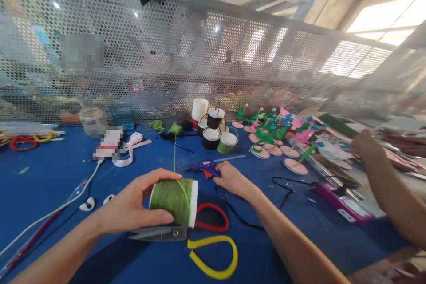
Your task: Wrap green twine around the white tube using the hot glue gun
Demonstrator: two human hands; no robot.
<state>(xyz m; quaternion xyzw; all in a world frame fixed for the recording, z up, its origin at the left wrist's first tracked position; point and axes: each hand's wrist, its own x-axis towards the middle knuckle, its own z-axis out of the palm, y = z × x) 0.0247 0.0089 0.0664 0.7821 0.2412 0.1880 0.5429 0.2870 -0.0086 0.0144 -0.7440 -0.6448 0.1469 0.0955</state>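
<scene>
My left hand (133, 206) is wrapped round a spool of green yarn (171, 202), held on its side above the table. One green strand runs from the spool up to a small green bundle (175, 129) farther back. My right hand (233, 179) grips the back end of a blue glue gun (201, 165) with an orange trigger, lying on the blue table (159, 259). Its black cord trails under my right forearm. Scissors (211, 262) with one red and one yellow handle lie just below the spool, which partly hides them.
Small black, white and green buckets (214, 128) stand at the back. Right of them are several green-stemmed figures on pink discs (296, 166). A purple power strip (344, 204) lies near another person's arm (382, 177). Earphones (87, 204) and a white cable are at left. A perforated screen (133, 62) rises behind.
</scene>
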